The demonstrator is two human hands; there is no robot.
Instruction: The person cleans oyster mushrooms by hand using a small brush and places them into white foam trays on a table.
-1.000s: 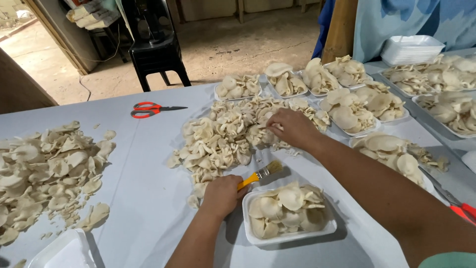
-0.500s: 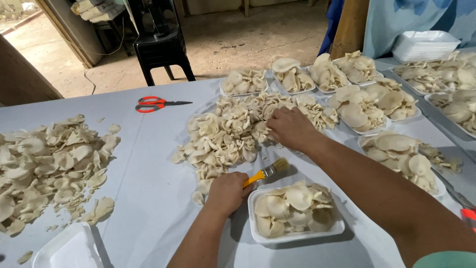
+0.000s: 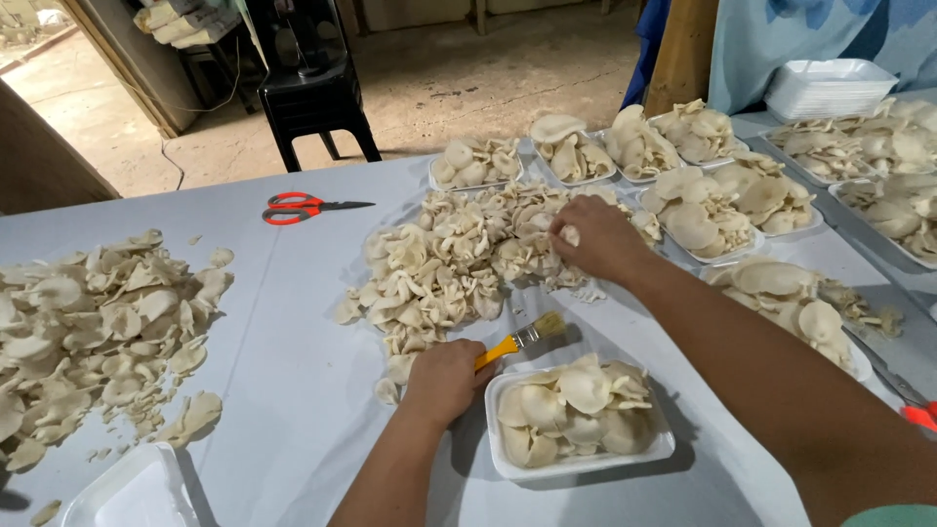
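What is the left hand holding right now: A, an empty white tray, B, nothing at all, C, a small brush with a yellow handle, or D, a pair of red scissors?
C: the left hand grips a yellow-handled brush beside the filled white tray; the red scissors lie untouched far up the table.

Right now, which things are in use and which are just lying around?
In use:
left hand gripping yellow-handled brush
right hand in loose pale mushroom pile
white foam tray of mushrooms

Lying about:
red-handled scissors
black plastic chair
empty white foam tray
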